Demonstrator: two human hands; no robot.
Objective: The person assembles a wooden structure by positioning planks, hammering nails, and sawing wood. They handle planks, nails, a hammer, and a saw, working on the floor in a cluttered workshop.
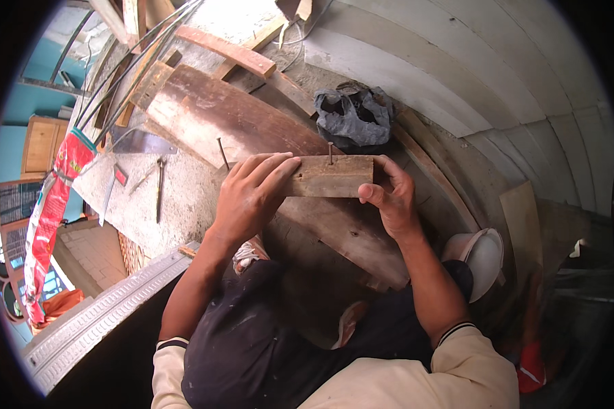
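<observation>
Between my two hands I hold a short wooden block (pixel 327 178) level above the boards. One nail (pixel 330 154) sticks up from its top edge near the right end; another nail (pixel 222 154) stands at the left end, leaning a little. My left hand (pixel 252 187) is wrapped over the block's left part, fingers across the top. My right hand (pixel 394 198) grips the right end, thumb on the near face and fingers behind, mostly hidden. Beneath the block lies a wide brown board (pixel 239 112).
A dark plastic bag (pixel 355 116) sits beyond the block. At right stands a white bucket (pixel 483 262). Pincers (pixel 159 191) and a saw-like blade (pixel 107 198) lie on the concrete at left. Loose planks (pixel 225 51) are piled at the back. A metal channel (pixel 109 307) runs at lower left.
</observation>
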